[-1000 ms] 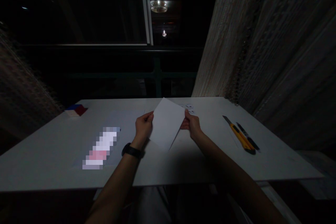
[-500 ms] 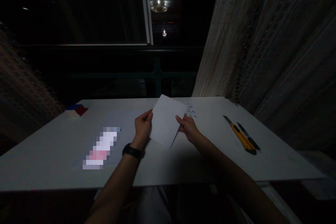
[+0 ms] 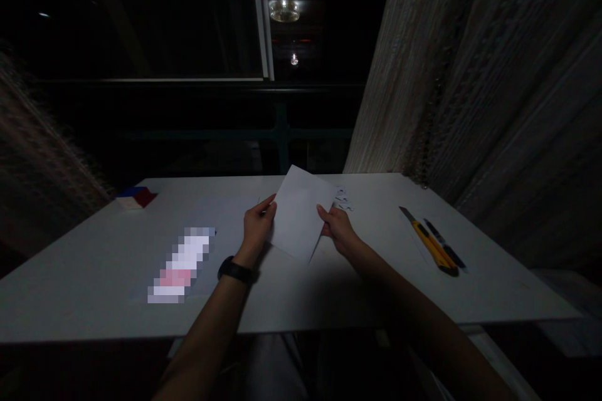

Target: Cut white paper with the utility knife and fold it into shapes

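A white sheet of paper [image 3: 301, 216] is held tilted above the middle of the table. My left hand [image 3: 258, 223] pinches its left edge between thumb and fingers; a dark band circles that wrist. On the opposite side my right hand [image 3: 339, 225] grips the right edge, with the thumb on top and the fingers underneath. Just behind the right hand lie small pieces with dark curved marks [image 3: 345, 205], partly covered by the paper.
On the white table [image 3: 376, 294], a yellow utility knife [image 3: 431, 244] and a dark pen [image 3: 444, 243] lie at the right. A bright pixelated patch [image 3: 181, 266] shows at the left. A blue, red and white block [image 3: 136, 197] sits far left. Curtains [image 3: 385, 75] hang on both sides.
The paper and both hands have shifted very slightly right, and the paper's tilt has changed a little. Both hands keep their grip. The items on the table stay where they were.
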Demonstrator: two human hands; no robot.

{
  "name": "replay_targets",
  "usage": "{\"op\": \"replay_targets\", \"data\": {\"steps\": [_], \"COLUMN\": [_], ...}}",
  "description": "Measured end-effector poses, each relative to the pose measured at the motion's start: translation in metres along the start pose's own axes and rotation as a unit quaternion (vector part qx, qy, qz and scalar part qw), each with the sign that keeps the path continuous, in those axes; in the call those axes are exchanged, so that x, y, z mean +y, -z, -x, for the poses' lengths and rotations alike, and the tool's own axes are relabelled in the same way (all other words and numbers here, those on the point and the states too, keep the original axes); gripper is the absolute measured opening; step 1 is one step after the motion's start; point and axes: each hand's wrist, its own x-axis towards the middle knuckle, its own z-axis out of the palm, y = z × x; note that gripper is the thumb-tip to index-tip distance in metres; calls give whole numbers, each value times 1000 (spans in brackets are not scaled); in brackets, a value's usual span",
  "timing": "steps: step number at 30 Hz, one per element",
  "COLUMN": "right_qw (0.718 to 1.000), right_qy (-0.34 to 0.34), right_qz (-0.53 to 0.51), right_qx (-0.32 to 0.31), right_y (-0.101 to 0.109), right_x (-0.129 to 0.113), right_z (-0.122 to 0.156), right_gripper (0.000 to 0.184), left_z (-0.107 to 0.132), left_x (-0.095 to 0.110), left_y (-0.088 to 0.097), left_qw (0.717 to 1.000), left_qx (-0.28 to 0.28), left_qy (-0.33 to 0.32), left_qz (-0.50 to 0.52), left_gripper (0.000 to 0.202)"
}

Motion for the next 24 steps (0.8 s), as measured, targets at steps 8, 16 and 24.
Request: {"op": "replay_targets", "data": {"steps": [8, 16, 24], "right_qw": [998, 987, 992], "right_qy": [-9, 20, -21], "right_qz": [-56, -150, -112], "right_qx": [-7, -45, 61], "right_y": [-2, -2, 11], "right_x": [-4, -5, -14], "right_z": [4, 5, -3], "right_gripper": [29, 37, 20], "left_z": [2, 4, -2], "left_x": [5, 5, -7], "left_y": [-1, -4, 3], "left_qw": [1000, 1000, 996], "left_qx": [10, -11, 14], "left_qy": [-12, -8, -14], "left_qz": [-3, 17, -84], "left_gripper": [36, 34, 31]}}
